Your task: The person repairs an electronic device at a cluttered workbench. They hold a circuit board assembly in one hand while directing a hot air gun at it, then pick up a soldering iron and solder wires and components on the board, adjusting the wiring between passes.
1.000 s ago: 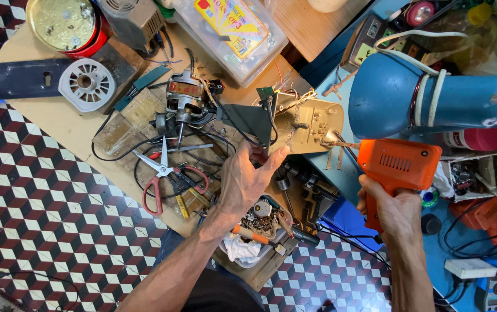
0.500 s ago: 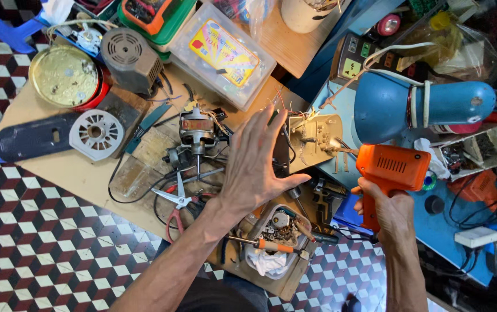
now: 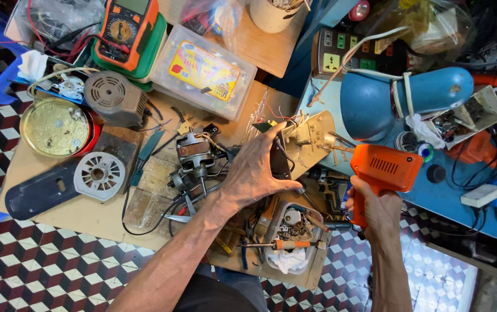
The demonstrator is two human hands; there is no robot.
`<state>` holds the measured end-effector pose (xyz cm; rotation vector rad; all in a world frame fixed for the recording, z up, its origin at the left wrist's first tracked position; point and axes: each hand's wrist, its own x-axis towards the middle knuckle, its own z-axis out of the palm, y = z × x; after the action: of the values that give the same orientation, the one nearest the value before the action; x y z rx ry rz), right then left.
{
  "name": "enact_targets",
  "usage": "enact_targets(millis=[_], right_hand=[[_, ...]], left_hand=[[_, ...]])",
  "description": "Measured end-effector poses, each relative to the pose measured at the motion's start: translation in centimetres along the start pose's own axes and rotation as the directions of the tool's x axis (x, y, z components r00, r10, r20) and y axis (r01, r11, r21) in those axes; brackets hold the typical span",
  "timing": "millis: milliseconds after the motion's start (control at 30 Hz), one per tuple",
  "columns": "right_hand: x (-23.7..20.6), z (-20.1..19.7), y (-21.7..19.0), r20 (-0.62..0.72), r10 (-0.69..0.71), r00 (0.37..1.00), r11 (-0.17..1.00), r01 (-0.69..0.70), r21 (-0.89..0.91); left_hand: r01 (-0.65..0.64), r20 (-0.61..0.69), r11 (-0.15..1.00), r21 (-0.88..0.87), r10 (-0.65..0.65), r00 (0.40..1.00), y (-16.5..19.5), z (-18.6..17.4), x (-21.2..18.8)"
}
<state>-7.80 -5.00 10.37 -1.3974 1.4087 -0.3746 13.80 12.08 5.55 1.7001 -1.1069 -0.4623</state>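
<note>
**Over the cluttered workbench: two hands on the tools**

At centre, left hand (image 3: 257, 173) spread over a beige plastic housing with exposed wiring (image 3: 306, 141), fingers wrapped loosely round its dark near edge, thumb low. To the right, right hand (image 3: 378, 211) closed tight round the grip of an orange plastic soldering gun (image 3: 384, 170), tip aimed at the housing, just beside it. Just left of the left hand, a small grey electric motor (image 3: 193, 153). Near the wrists, an orange-handled screwdriver (image 3: 283, 245) across a parts tray. Behind, a blue desk lamp (image 3: 401, 98) and an orange multimeter (image 3: 124, 32).
</note>
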Motion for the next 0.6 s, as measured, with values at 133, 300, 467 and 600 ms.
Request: enact_targets(millis=[133,300,467,600], right_hand=[[-0.5,-0.7,-0.1,0.008,0.01,1.0,0.999,-0.011,0.032],[-0.4,-1.0,-0.3,0.06,-0.039,0.997,0.998,0.041,-0.042],[-0.4,0.4,-0.6,-0.035,-0.056,0.998,0.974,0.047,-0.221],[-1.3,1.6,-1.1,-0.114,-0.104,0.988,0.939,0.06,-0.339]], left_hand=[[0.02,0.044,0.999,0.031,-0.021,0.999,0.0,-0.1,-0.1],[0.013,0.028,0.999,0.037,-0.014,1.0,0.0,-0.1,0.0],[0.056,0.055,0.998,0.035,-0.058,0.997,0.2,-0.3,0.0],[0.002,0.019,1.0,-0.012,-0.002,1.0,0.4,-0.4,0.0]])
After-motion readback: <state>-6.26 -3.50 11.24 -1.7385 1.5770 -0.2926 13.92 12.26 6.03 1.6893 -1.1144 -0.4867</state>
